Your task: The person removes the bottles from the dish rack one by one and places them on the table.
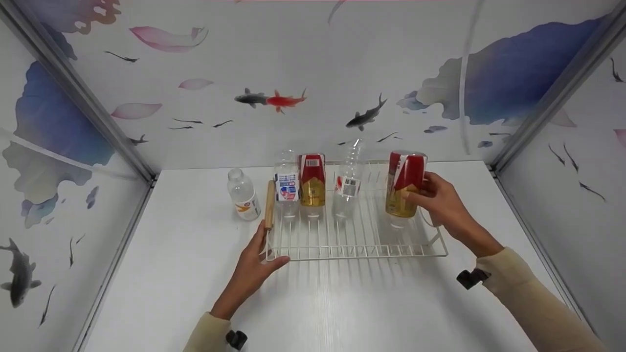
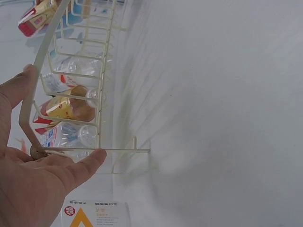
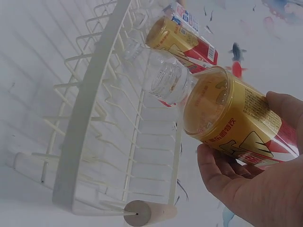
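Note:
A white wire rack (image 1: 362, 251) with a wooden handle (image 1: 269, 205) stands on the table. At its front left corner my left hand (image 1: 254, 256) holds the frame, thumb along the front and fingers by the handle side. My right hand (image 1: 442, 200) grips a bottle with a red and gold label (image 1: 405, 183), neck down, over the rack's right end. Inside the rack, also neck down, are a clear bottle with a blue and white label (image 1: 287, 187), another red and gold bottle (image 1: 312, 181) and a clear bottle with a small red and white label (image 1: 347, 186).
Left of the rack, a small clear bottle with an orange and white label (image 1: 243, 195) stands upright on the white table (image 1: 313, 313). Panels printed with fish and leaves enclose the back (image 1: 313, 58) and both sides.

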The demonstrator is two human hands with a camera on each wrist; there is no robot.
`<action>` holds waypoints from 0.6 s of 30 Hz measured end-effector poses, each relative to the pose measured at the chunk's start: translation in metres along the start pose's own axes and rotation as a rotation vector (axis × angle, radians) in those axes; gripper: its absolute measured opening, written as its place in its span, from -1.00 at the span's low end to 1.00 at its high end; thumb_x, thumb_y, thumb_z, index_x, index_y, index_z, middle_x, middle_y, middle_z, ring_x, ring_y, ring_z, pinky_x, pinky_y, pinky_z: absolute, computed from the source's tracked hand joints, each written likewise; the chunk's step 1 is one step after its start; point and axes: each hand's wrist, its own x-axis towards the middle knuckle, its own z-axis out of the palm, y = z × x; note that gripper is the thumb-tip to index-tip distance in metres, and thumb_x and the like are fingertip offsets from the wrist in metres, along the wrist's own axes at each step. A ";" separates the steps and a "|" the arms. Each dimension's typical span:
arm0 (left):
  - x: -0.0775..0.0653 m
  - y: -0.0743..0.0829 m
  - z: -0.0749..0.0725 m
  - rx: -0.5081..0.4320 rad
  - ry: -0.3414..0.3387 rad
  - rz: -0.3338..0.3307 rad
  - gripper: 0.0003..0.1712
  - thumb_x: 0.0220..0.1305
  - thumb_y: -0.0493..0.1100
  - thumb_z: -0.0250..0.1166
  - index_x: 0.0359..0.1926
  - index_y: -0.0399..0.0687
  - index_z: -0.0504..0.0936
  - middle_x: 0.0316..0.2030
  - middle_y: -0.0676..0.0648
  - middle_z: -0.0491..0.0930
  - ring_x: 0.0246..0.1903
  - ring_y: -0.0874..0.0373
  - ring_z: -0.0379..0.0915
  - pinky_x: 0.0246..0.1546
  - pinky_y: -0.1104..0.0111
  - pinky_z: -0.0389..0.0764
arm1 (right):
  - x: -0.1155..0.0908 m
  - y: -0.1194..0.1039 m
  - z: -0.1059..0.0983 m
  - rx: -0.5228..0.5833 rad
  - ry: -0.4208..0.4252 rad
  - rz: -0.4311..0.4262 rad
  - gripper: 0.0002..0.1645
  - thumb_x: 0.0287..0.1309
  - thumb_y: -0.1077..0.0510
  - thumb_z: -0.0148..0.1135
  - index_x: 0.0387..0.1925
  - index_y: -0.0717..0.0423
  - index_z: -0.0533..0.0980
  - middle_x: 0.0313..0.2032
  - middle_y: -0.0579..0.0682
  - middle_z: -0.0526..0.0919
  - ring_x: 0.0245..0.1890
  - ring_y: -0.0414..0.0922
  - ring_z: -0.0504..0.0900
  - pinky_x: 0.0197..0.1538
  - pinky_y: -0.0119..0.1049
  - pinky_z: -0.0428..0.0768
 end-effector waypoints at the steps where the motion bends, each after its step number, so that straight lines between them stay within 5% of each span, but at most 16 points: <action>1: 0.000 0.000 0.000 -0.001 -0.001 0.001 0.46 0.28 0.17 0.64 0.82 -0.03 -0.20 0.77 -0.19 -0.07 0.70 -0.21 0.00 0.52 -0.07 0.40 | -0.002 0.000 0.000 -0.001 0.001 0.000 -0.04 0.52 -0.02 0.41 0.67 0.28 0.16 0.54 0.31 0.43 0.50 0.28 0.50 0.51 0.15 0.47; 13: 0.003 0.001 -0.002 -0.051 -0.002 0.011 0.43 0.31 0.04 0.65 0.82 -0.02 -0.22 0.78 -0.15 -0.09 0.71 -0.18 0.01 0.55 -0.09 0.37 | -0.007 -0.006 0.004 -0.027 -0.008 -0.028 -0.01 0.51 -0.04 0.43 0.69 0.24 0.16 0.54 0.28 0.45 0.46 0.24 0.54 0.45 -0.11 0.57; 18: -0.001 0.000 0.001 -0.052 -0.004 0.004 0.45 0.29 0.09 0.66 0.82 -0.04 -0.22 0.78 -0.15 -0.09 0.72 -0.17 -0.02 0.56 -0.10 0.35 | -0.014 -0.004 0.007 -0.037 -0.006 -0.043 -0.03 0.51 -0.03 0.43 0.69 0.23 0.17 0.53 0.26 0.46 0.46 0.23 0.53 0.48 0.00 0.55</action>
